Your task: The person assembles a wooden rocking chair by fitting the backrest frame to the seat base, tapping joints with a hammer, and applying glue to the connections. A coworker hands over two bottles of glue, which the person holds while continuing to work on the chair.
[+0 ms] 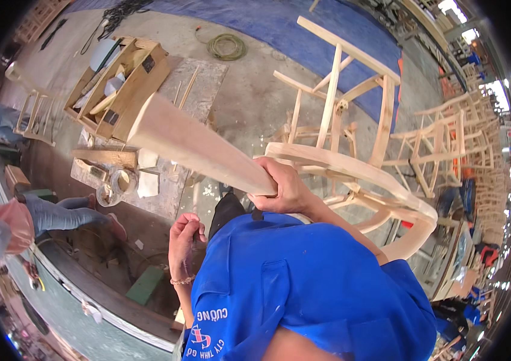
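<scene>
Right hand [285, 185] wraps 1 end of a pale wooden piece [198, 146], which slants leftward above the floor [246, 90]; left hand [184, 233] is curled, whether pinching anything cannot be determined; wooden chair frame [352, 163] noted at right

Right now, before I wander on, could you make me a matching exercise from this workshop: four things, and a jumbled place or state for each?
1. right hand
2. left hand
3. greenish coil
4. wooden box

A. near the blue floor covering
B. open-topped, divided inside
C. gripping one end of a pale wooden piece
D. loosely curled, bracelet at the wrist

Pairs: 1-C; 2-D; 3-A; 4-B
</scene>
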{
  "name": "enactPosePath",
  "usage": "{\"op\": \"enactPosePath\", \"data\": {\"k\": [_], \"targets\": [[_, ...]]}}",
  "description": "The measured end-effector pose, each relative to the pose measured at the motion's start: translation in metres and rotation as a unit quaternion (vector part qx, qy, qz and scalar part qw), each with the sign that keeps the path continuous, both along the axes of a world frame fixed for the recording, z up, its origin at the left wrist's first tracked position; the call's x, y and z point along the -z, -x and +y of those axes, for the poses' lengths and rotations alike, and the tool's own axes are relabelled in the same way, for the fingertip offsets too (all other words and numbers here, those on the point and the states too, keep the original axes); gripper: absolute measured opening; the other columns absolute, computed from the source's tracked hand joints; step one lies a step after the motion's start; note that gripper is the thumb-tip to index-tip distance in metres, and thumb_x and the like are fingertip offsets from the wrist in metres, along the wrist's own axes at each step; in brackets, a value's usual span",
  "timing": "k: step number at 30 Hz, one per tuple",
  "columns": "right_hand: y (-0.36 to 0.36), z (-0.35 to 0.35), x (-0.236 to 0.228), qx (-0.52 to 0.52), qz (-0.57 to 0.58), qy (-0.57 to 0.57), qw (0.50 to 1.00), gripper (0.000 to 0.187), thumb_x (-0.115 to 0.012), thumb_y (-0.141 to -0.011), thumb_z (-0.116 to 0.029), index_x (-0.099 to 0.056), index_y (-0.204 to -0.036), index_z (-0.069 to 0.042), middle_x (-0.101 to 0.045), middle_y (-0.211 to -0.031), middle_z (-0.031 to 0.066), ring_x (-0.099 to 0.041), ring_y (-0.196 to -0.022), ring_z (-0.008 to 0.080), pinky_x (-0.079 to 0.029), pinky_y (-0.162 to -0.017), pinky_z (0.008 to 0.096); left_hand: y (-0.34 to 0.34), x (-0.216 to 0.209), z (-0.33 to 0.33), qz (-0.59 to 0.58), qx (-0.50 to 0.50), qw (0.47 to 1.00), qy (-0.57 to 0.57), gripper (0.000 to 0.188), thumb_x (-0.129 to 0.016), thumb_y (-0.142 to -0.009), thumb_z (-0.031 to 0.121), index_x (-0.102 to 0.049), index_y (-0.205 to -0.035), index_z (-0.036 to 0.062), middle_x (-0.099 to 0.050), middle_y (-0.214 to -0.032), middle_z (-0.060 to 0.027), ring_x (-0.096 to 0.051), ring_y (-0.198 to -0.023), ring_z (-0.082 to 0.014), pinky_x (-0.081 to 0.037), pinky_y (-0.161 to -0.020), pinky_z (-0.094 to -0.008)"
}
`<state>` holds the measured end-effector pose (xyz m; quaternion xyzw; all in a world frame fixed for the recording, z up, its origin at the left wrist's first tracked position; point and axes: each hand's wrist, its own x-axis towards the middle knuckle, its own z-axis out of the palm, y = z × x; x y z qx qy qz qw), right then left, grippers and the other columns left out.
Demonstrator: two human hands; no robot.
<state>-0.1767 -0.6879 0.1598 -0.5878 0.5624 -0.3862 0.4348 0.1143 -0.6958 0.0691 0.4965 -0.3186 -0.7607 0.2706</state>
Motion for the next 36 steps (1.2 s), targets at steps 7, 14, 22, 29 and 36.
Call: {"op": "enactPosePath", "data": {"k": [7,14,22,29,36], "targets": [[0.002,-0.031,-0.004,0.024,-0.069,-0.015,0.997,0.047,-0.071,-0.071,-0.020,-0.056,-0.112,-0.004,-0.064,-0.091,0.0114,-0.063,-0.082,0.0242,-0.049,-0.073,0.0349,0.051,-0.069,-0.093,0.139,0.162,0.977,-0.023,0.006,-0.053,-0.085,0.008,-0.055,-0.080,0.0045,-0.049,-0.055,-0.0022,-0.039,-0.038,-0.0068,-0.040,-0.041,-0.0233],[0.036,-0.066,0.009,0.076,-0.045,-0.071,0.994,0.046,-0.071,-0.069,-0.023,-0.055,-0.107,-0.004,-0.065,-0.085,0.0170,-0.064,-0.074,0.0337,-0.049,-0.067,0.0384,0.131,-0.068,-0.150,0.322,0.113,0.911,-0.230,0.017,-0.047,-0.090,0.018,-0.054,-0.080,0.0063,-0.040,-0.051,-0.0014,-0.031,-0.033,-0.0090,-0.036,-0.039,-0.0262],[0.107,0.006,-0.002,0.352,-0.358,-0.134,0.855,0.046,-0.062,-0.084,-0.014,-0.048,-0.124,0.003,-0.066,-0.095,0.0128,-0.068,-0.076,0.0204,-0.056,-0.060,0.0302,0.286,-0.065,-0.127,0.091,0.410,0.890,0.178,0.027,-0.052,-0.098,0.024,-0.061,-0.111,0.0023,-0.055,-0.075,0.0007,-0.051,-0.066,-0.0103,-0.049,-0.067,-0.0276],[0.148,0.167,-0.035,0.565,-0.259,-0.008,0.784,0.049,-0.063,-0.085,-0.011,-0.045,-0.129,0.002,-0.064,-0.111,0.0150,-0.066,-0.089,0.0192,-0.055,-0.068,0.0279,0.390,-0.031,-0.094,0.107,0.352,0.923,0.114,0.031,-0.051,-0.100,0.033,-0.066,-0.102,0.0058,-0.065,-0.080,-0.0009,-0.063,-0.068,-0.0075,-0.054,-0.066,-0.0230],[0.135,0.292,-0.082,0.736,-0.103,0.132,0.656,0.075,-0.070,-0.067,-0.023,-0.042,-0.131,0.004,-0.055,-0.070,0.0050,-0.052,-0.052,0.0083,-0.041,-0.045,0.0217,0.449,-0.013,-0.060,0.105,0.391,0.907,0.115,0.036,-0.048,-0.101,0.034,-0.063,-0.106,0.0014,-0.064,-0.085,-0.0040,-0.065,-0.074,-0.0120,-0.057,-0.073,-0.0283]]}}
